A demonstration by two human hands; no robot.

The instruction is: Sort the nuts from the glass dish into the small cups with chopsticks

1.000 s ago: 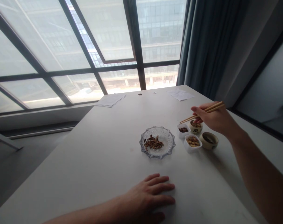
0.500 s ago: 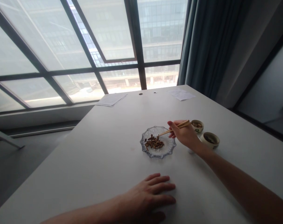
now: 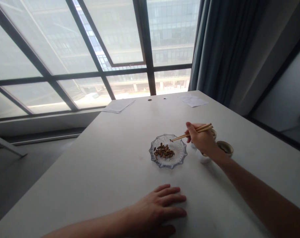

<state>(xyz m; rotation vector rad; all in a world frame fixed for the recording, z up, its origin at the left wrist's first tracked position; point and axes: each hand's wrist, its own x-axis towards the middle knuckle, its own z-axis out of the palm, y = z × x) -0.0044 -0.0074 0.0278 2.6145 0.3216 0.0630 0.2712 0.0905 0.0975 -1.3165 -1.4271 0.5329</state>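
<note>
Both hands are in view, each doing something different. At the right, the right hand [image 3: 201, 140] is closed around a pair of wooden chopsticks [image 3: 183, 136], thumb on top and fingers curled below. The chopsticks slope down to the left, their tips close together above the far part of a clear glass dish [image 3: 177, 159]. One small dark piece [image 3: 170, 140] shows at the tips; it is too small to tell how firmly it is pinched. Brown striped seeds [image 3: 164, 151] lie heaped in the dish, mostly left of its middle.

Nearer, the left hand [image 3: 157, 208] rests palm down on the white bench [image 3: 90, 178], open, fingers slightly spread, with nothing seen in its grasp. It lies on the near side of the dish, clear of it.

Just beyond the right wrist sits a round bowl [image 3: 231, 152]. A white container [image 3: 204, 159] shows partly beneath that wrist, its contents hidden.
</note>
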